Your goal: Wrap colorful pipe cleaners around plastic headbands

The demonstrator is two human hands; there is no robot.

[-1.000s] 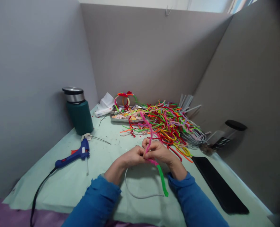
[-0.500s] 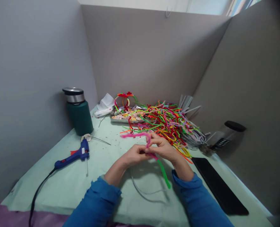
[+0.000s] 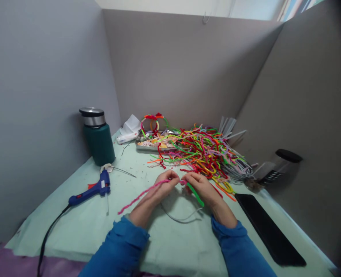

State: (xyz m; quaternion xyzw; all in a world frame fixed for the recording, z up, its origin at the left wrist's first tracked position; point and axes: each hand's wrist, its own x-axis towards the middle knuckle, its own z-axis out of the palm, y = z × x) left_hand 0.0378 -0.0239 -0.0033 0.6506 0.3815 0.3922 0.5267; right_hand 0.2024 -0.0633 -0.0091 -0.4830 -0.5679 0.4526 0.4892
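Note:
My left hand (image 3: 165, 187) and my right hand (image 3: 201, 188) meet above the middle of the table, fingers pinched. Between their fingertips runs a pink pipe cleaner (image 3: 143, 194), its long tail trailing across the back of my left hand toward the lower left. By my right fingers, a green pipe cleaner (image 3: 196, 195) slants down and right from the pink part. How the two are joined is hidden by the fingers. A thin grey curved wire (image 3: 179, 221) shows below my hands; whether it touches them I cannot tell.
A heap of coloured pipe cleaners (image 3: 207, 148) lies behind my hands, beside a metal tray (image 3: 151, 148) of small pieces. On the left are a blue glue gun (image 3: 91, 190) with a cord and a green bottle (image 3: 99, 144). At right are a black slab (image 3: 270, 229) and a clear jar (image 3: 280, 165).
My hands have drawn slightly apart. The pink tail has swung from the far side down to the lower left, over my left hand. The green end has moved up nearer my right hand.

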